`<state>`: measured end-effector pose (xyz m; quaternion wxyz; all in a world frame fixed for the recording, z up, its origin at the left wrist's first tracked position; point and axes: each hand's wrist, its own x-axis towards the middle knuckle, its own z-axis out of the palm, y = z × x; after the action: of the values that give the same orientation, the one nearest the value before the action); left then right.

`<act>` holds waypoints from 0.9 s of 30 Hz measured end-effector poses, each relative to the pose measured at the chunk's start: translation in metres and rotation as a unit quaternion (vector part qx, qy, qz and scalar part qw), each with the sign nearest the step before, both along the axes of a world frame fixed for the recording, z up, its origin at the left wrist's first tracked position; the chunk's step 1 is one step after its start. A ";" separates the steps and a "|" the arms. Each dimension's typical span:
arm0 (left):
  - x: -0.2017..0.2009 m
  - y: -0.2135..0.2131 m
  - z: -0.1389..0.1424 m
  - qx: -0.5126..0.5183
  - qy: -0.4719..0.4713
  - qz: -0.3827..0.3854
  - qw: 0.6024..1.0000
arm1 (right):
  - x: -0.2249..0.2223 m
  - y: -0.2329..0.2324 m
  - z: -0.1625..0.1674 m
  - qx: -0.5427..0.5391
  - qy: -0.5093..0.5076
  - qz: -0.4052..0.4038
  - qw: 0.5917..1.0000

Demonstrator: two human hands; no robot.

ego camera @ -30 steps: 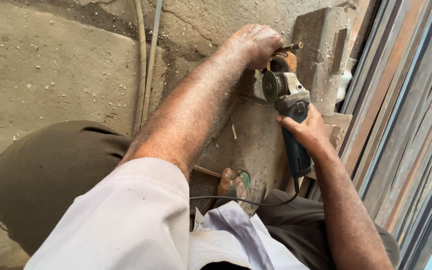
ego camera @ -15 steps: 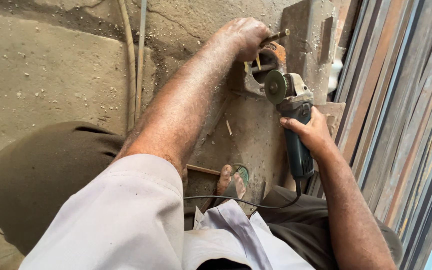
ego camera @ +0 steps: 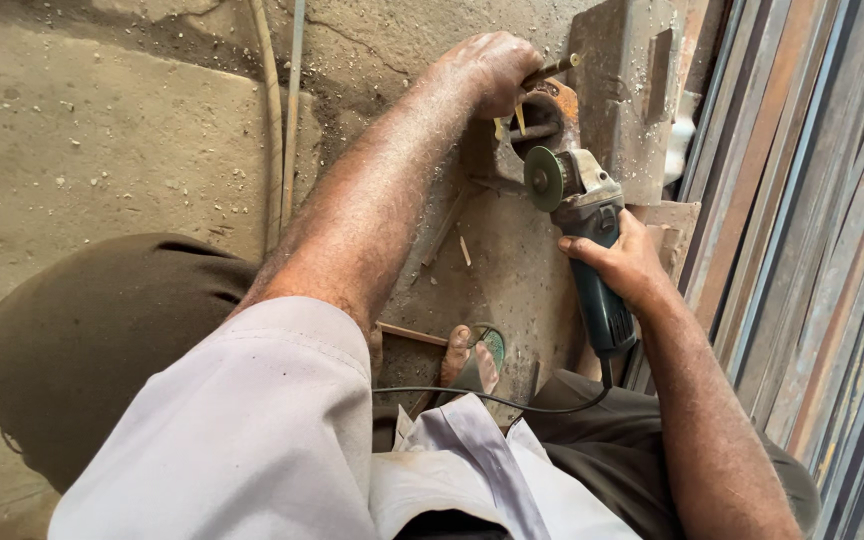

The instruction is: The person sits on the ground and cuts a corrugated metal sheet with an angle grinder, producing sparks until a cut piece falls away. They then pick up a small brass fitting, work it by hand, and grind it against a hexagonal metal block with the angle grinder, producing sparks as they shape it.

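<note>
Here left hand (ego camera: 487, 70) fingers clenched on metal rod (ego camera: 552, 70); right hand (ego camera: 627, 262) fingers wrapped round angle grinder (ego camera: 582, 210), steel bars (ego camera: 802, 250) crowding right edge

Soft, even daylight fills the scene, brightest on the pale sleeve (ego camera: 222, 440) below the hands. Shadows are faint, darkest around the metal block (ego camera: 622, 90) right of the left hand (ego camera: 487, 70). Focus is sharp throughout; the frame edges stretch slightly, with no glare.

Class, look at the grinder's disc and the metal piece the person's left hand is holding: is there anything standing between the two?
Nothing visible. The left hand grips the rusty metal piece, and the right hand holds the angle grinder with its disc just below that piece. Only a small open gap separates them; no object sits in it.
</note>
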<state>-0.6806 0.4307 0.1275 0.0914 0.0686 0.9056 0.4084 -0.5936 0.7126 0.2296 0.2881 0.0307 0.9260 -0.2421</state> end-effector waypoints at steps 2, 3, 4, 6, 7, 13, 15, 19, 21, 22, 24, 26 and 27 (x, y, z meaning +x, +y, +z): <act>0.001 -0.001 0.000 0.003 0.014 -0.017 1.000 | 0.002 0.000 0.002 0.003 -0.001 -0.001 1.000; 0.001 -0.002 0.000 0.005 0.022 -0.025 0.999 | 0.002 0.000 0.003 0.003 -0.001 -0.001 1.000; 0.000 -0.002 0.001 0.009 0.016 -0.016 1.000 | 0.002 0.000 0.004 0.002 0.002 0.001 1.000; 0.001 -0.002 0.002 0.016 0.002 0.000 1.000 | 0.004 0.001 0.005 0.000 0.004 0.005 1.000; 0.001 -0.002 0.003 0.020 -0.005 -0.005 1.000 | 0.004 0.001 0.005 -0.003 0.008 0.005 1.000; -0.001 0.000 0.003 0.004 -0.011 -0.019 1.000 | 0.002 0.003 0.005 -0.024 0.019 0.004 1.000; -0.001 0.001 0.001 -0.002 0.014 -0.024 1.000 | 0.002 0.002 0.005 -0.025 0.018 0.001 1.000; 0.001 0.001 0.001 0.005 -0.014 -0.004 1.000 | -0.001 -0.003 0.003 -0.028 0.027 0.011 0.999; 0.001 0.002 0.001 0.005 -0.027 0.004 1.000 | -0.003 -0.004 0.003 -0.032 0.020 0.003 0.999; 0.001 0.001 0.001 0.017 -0.027 0.003 0.999 | -0.004 -0.003 0.003 -0.034 0.020 -0.001 0.999; 0.000 0.000 0.001 0.042 -0.026 -0.001 0.999 | -0.005 -0.001 0.004 -0.039 0.020 -0.010 0.999; 0.000 0.001 -0.001 0.051 -0.016 0.004 0.999 | -0.005 0.002 0.004 -0.052 0.027 -0.003 0.998; -0.001 0.003 -0.002 0.056 -0.010 0.005 0.998 | -0.005 0.003 0.004 -0.058 0.032 -0.001 0.998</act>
<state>-0.6817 0.4337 0.1252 0.0950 0.0653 0.8808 0.4592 -0.5986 0.7161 0.2334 0.2597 0.0069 0.9191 -0.2963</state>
